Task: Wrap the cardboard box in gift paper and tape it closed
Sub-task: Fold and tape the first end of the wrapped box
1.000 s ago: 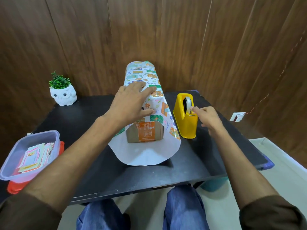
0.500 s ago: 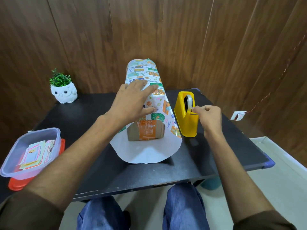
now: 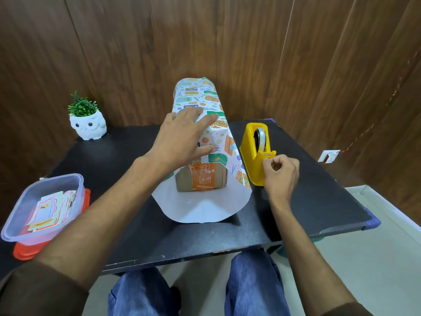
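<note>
- Soft, even indoor light, fairly bright, seemingly from above.
- A soft shadow lies on the table (image 3: 205,236) beneath the curled paper (image 3: 200,206), lower centre.
- Slight sheen on the paper's right edge.
- Wall (image 3: 114,53) panels bow toward the frame edges: wide-angle distortion.
- Upper left corner is dimmer.
- Centre is in sharp focus.

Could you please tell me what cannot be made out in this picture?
Head view only:
- The gift paper overlap on the cardboard box: under the left hand.
- The tape end the right hand pinches at the tape dispenser: covered by its fingers.
- Print on the cards: too small.
</note>
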